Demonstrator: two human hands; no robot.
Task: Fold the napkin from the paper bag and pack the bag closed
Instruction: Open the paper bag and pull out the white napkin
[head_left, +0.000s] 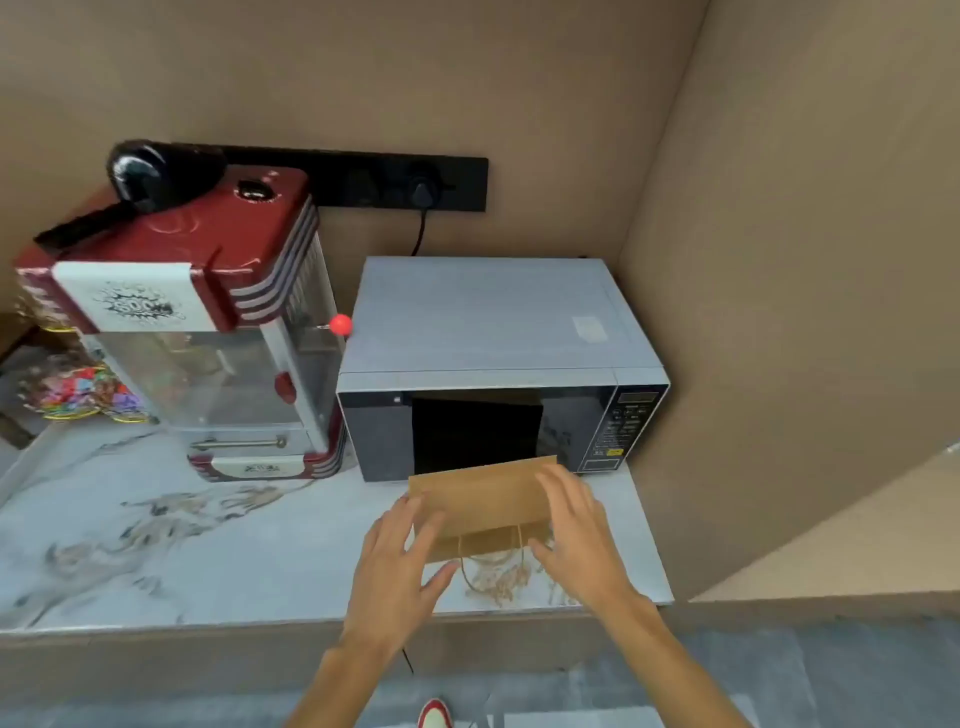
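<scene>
A brown paper bag (485, 499) lies flat on the marble counter just in front of the microwave, its twine handles (493, 566) trailing toward me. My left hand (400, 561) rests on the bag's left edge with straight, spread fingers. My right hand (576, 530) lies on the bag's right side, fingers also straight and spread. Neither hand curls round anything. No napkin is visible.
A silver microwave (483, 322) stands directly behind the bag. A red popcorn machine (208, 322) stands to its left, with jars of colourful sweets (72, 389) at the far left. The marble counter (156, 535) extends left; its front edge runs below my hands. Walls close the right side.
</scene>
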